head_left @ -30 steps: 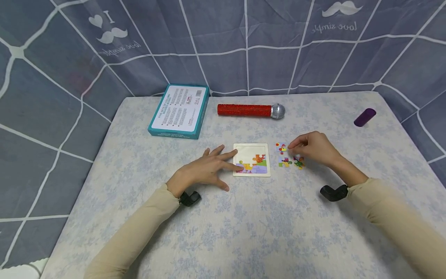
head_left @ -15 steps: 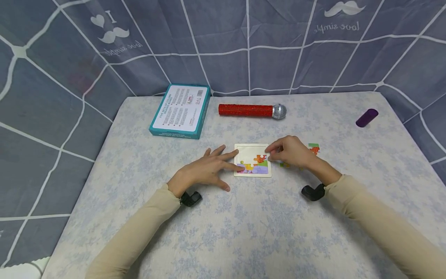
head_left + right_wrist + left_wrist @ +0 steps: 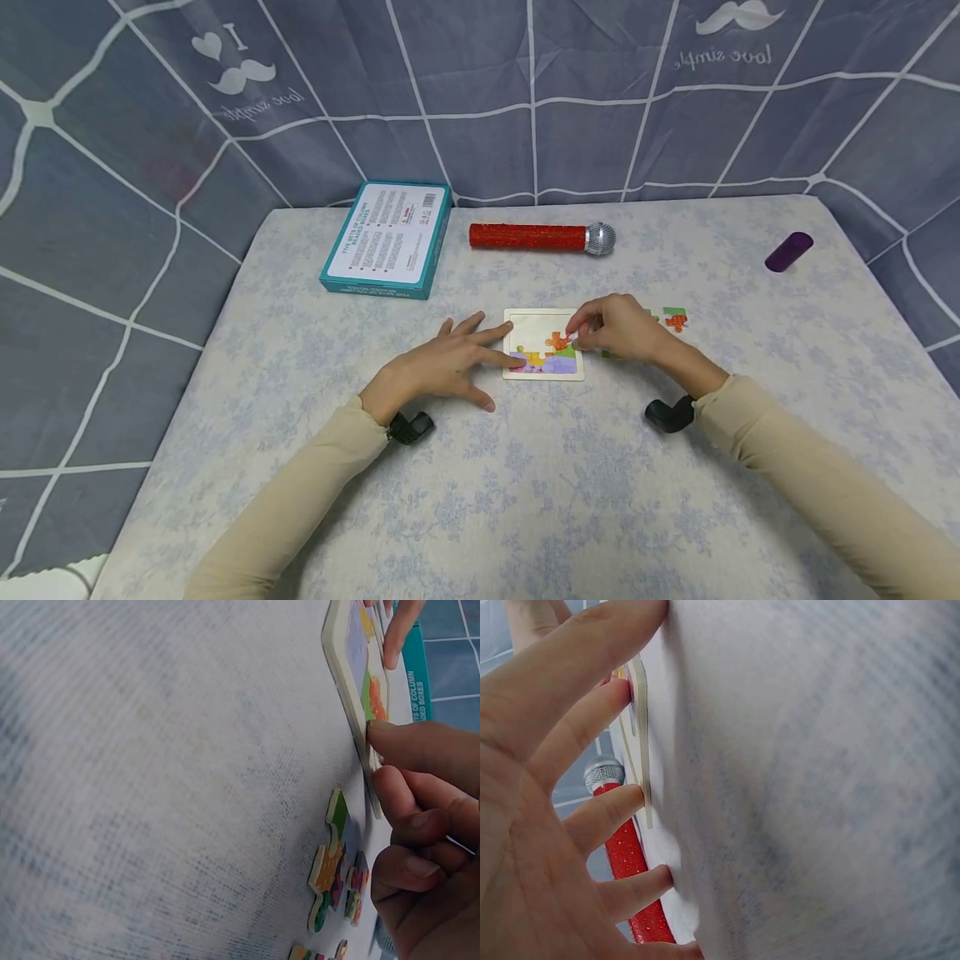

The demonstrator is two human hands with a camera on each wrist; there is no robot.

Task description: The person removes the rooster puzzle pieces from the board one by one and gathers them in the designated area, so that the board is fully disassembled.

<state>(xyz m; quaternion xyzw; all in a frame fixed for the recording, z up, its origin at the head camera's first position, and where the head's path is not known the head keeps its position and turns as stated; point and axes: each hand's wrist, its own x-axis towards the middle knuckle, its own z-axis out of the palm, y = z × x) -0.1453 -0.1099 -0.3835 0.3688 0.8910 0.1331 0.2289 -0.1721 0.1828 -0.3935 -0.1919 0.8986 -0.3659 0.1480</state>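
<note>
A small jigsaw puzzle board [image 3: 543, 312] with a pale rim lies mid-table, with several coloured pieces fitted in its lower part. My left hand [image 3: 438, 364] spreads its fingers over the board's left side, and two fingertips rest on it. From the right, my right hand [image 3: 621, 327] pinches with thumb and index finger at the right edge of an orange puzzle piece [image 3: 557, 341] in the board. In the right wrist view, the thumb covers part of that edge. Loose puzzle pieces [image 3: 676, 319] [image 3: 328, 862] lie on the cloth beside and beneath the right hand, some hidden by it.
Behind the board lies a red toy microphone [image 3: 528, 237]. A teal box [image 3: 386, 239] with a white label is at the back left. Toward the far right lies a dark purple cylinder [image 3: 789, 252]. A grey curtain [image 3: 480, 150] with white lines borders the table.
My right hand has moved left from the loose pieces to the board's right edge, then slightly inward to the orange piece. The left hand has stayed in place.
</note>
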